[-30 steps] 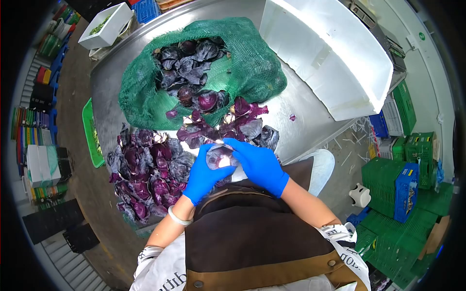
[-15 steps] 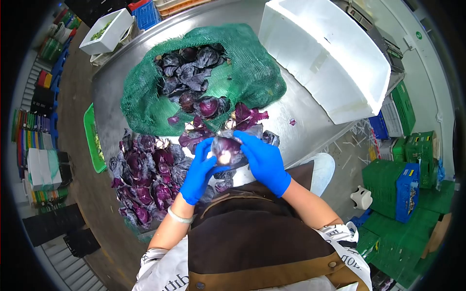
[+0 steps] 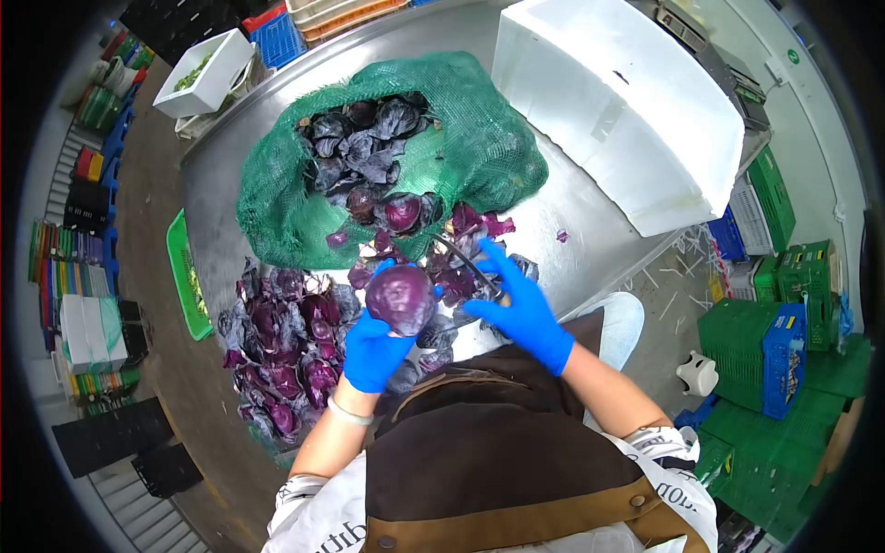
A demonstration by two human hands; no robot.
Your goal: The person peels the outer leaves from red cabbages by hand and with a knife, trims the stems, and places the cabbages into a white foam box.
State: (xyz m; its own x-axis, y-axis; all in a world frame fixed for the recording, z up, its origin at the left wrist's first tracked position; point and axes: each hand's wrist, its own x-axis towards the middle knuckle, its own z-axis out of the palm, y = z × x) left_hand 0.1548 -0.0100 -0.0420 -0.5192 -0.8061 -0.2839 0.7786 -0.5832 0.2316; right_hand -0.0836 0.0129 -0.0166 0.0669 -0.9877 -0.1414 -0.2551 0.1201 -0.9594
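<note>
My left hand (image 3: 376, 355), in a blue glove, is closed round a smooth purple cabbage (image 3: 401, 300). To its right, my gloved right hand (image 3: 521, 309) has its fingers curled about the handle end of a dark, thin, curved tool, perhaps a knife (image 3: 461, 253). The tool points up and left. Loose purple leaves (image 3: 456, 284) lie just beyond both hands. Above them a green mesh bag (image 3: 489, 138) lies open, with dark-leaved cabbages (image 3: 396, 115) inside. A large heap of purple leaves (image 3: 286, 341) covers the table's left front part.
The metal table (image 3: 576, 207) carries a big white foam box (image 3: 618, 120) at the right rear. A green basket (image 3: 189, 276) stands beyond the left edge. Blue and orange crates (image 3: 277, 39) are at the back. Green crates (image 3: 737, 350) and a white stool (image 3: 698, 375) stand right.
The cabbage is now in my left hand alone, its smooth side showing. My right hand has moved off to the right, and the dark tool now shows at its fingers.
</note>
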